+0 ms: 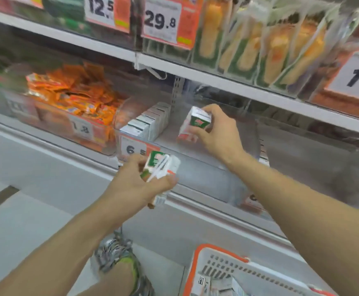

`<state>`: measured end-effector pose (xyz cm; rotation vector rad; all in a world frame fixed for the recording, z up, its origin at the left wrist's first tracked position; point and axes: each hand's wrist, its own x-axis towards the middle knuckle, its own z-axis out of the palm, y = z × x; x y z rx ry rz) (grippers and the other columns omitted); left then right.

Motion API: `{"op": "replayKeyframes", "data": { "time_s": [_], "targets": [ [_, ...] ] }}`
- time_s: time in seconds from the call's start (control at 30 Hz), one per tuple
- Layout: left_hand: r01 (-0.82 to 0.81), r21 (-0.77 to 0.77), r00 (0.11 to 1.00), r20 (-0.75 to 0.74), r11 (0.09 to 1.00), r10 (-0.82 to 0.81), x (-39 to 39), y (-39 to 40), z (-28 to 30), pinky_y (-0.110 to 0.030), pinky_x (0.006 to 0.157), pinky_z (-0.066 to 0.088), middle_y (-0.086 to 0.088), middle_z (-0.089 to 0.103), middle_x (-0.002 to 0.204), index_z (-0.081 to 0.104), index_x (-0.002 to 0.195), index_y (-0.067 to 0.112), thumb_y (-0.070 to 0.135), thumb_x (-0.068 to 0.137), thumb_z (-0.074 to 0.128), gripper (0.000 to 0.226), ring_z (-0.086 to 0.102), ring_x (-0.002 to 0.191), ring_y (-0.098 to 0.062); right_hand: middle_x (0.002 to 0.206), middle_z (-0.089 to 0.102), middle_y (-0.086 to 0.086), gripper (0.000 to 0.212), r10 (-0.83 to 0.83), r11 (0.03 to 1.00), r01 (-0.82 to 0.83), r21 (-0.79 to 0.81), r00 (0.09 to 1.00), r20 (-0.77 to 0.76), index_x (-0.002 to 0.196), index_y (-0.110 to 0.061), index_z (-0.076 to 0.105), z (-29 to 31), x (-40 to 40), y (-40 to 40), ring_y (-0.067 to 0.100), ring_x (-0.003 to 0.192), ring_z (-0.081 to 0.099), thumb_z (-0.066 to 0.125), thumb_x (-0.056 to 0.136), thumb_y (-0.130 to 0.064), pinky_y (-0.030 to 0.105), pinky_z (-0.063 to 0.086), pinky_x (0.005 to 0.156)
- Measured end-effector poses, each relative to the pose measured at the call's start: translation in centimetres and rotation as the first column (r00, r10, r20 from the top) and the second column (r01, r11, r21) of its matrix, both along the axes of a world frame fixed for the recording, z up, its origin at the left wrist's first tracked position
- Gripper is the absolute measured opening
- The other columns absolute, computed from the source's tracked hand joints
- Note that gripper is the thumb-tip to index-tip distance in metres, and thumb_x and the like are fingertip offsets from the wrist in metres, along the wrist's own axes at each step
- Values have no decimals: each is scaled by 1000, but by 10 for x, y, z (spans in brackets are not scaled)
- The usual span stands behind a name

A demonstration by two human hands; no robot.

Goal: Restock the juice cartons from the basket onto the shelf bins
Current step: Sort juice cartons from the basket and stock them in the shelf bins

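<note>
**Right hand sets carton into bin, left waits with more**

Right hand (216,129) inside the clear shelf bin (195,152), fingers and thumb curled round one juice carton (196,124) — gripped from the right side and top, carton tilted, its lower end at or just above the bin floor; contact hard to tell through blur. Long axis leaning up and to the right. Row of cartons (148,122) already standing at the bin's left, running front to back — held carton well to the right of that row, open floor between. Next move, probably: slide left and straighten beside the row. Right hand clearly the nearer one.

Left hand (140,182) out in front of the bin, below its front lip, clutching a small bunch of cartons (161,167), exact count unclear. Basket (221,259) down at lower right, more cartons inside.
</note>
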<state>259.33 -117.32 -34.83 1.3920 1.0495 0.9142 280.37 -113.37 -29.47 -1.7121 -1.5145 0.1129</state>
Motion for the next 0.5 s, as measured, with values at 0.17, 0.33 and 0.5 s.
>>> {"op": "replayKeyframes", "data": {
  "time_s": [0.17, 0.33, 0.5],
  "targets": [
    [103, -86, 986, 141, 991, -90, -8, 18, -6, -23, 49, 44, 3, 71, 77, 74, 98, 22, 35, 67, 89, 37, 61, 61, -9, 100, 63, 3, 35, -122, 968, 107, -226, 991, -55, 115, -10, 59, -22, 19, 98, 22, 86, 65, 74, 84, -4, 6, 40, 51],
    [120, -241, 971, 231, 963, -64, -14, 36, -21, -24, 69, 50, 6, 77, 100, 70, 110, 23, 37, 57, 89, 59, 73, 85, -11, 130, 62, 9, 46, -170, 949, 203, -240, 974, 150, 127, -15, 63, -51, 26, 177, 26, 120, 58, 75, 84, -25, 31, 46, 100],
    [212, -277, 949, 289, 937, -129, -12, 43, -23, -49, 93, 55, -5, 77, 98, 77, 99, 18, 32, 60, 85, 42, 74, 88, -20, 135, 55, 11, 49, -249, 948, 253, -193, 967, 45, 133, -17, 52, -68, 25, 210, 26, 121, 56, 69, 87, -22, 28, 42, 100]
  ]
}}
